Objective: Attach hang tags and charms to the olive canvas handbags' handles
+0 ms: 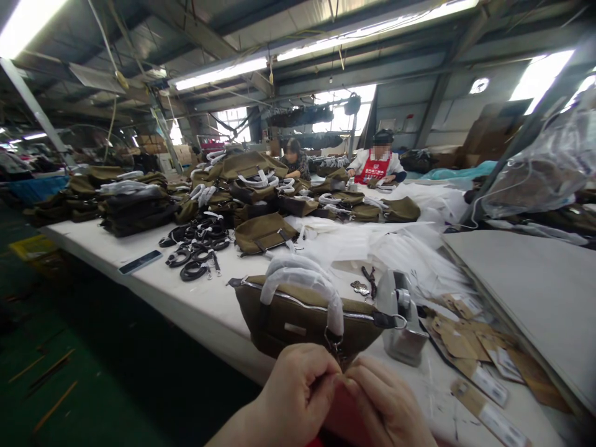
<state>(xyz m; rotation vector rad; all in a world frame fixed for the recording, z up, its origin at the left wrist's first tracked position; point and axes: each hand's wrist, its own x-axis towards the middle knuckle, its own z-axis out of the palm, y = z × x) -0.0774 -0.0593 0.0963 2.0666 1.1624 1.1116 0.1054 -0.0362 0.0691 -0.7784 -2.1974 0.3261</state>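
Observation:
An olive handbag (298, 316) with a silver zip stands upright on the white table (205, 304), right in front of my hands. Its two handles (298, 273) are wrapped in white, and a metal clip (333, 340) hangs at the base of one. Just below that clip, my left hand (295, 388) and my right hand (388, 400) meet with fingertips pinched together. Whatever lies between the fingers is too small and covered to make out. To the bag's right sits a grey metal object resembling a tape dispenser (404, 323), with a dark cord and metal charm (361, 287) behind it.
Coiled black straps (195, 248) and a phone (139, 262) lie at left. More olive bags (265, 233) are heaped behind. White wrapping sheets (395, 245) and cardboard tags (465, 338) spread rightward, beside a pale board (531, 279). Two people sit at the far side.

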